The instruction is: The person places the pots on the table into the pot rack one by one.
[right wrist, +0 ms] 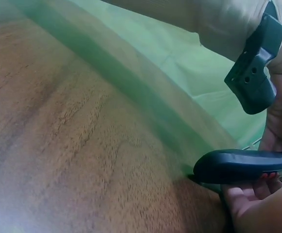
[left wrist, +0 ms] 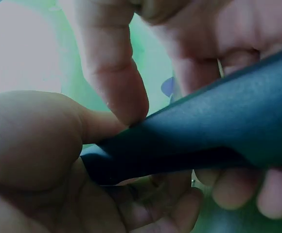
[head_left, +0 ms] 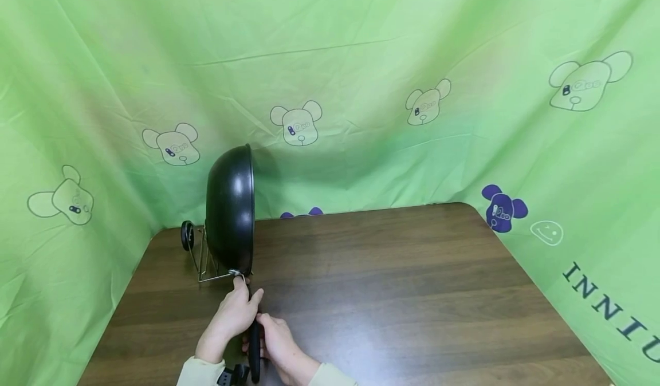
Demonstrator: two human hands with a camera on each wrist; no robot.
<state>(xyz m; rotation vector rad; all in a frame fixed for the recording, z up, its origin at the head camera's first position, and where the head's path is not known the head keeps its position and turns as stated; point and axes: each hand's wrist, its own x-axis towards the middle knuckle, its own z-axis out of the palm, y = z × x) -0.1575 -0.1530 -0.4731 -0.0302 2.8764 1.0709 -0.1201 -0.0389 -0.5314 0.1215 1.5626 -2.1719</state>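
A black wok [head_left: 230, 208] stands on its edge at the left of the table, its rounded outside to the left and its rim to the right. Its long black handle [head_left: 254, 351] points toward the person. My left hand [head_left: 232, 314] grips the handle near its pan end, the thumb up by the metal joint. Closer to the handle's free end, my right hand [head_left: 281, 343] holds it from the right, fingers curled underneath. In the left wrist view fingers surround the dark handle [left wrist: 209, 126]. The handle's rounded end [right wrist: 219, 167] shows in the right wrist view.
A thin wire frame [head_left: 203, 266] stands against the wok's left side, with a black wheel-like disc [head_left: 187, 235] at its back. The brown wooden table [head_left: 412, 294] extends to the right. Green printed cloth [head_left: 356, 162] hangs behind and at both sides.
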